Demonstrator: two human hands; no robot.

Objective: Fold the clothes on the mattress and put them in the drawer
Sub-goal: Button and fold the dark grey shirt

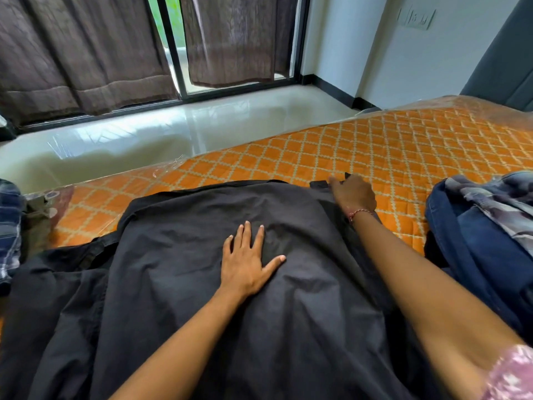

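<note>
Hidden or cut off: the large black cotton garment (288,327) runs out of frame at the bottom and left; its type is hard to tell, and whether its far right corner is a collar or a cuff I cannot say.
Hard to make out: the fingertips of the right hand (353,194) lie behind the knuckles, so the exact hold is partly concealed.
Left edge: a blue-and-white checked cloth (8,226) and an olive-green cloth (37,223) are only partly in view, beside the black garment.
Right edge: a heap of dark blue denim (476,241) with a grey-purple patterned cloth (501,203) on top, cut by the frame.
Left hand (248,259): flat, fingers straight and slightly spread, thumb out to the right; palm presses down on the middle of the black garment.
Right hand: reaches forward to the garment's far right corner; fingers curl and appear to pinch the black fabric edge there. A red thread band sits on the wrist.
Garment position: spread across the near part of the orange quilted mattress with cream lattice pattern (403,145), under clear plastic wrap.
Surroundings: glossy pale tiled floor (173,131) beyond the mattress; brown curtains (86,53) over a dark-framed window.
</note>
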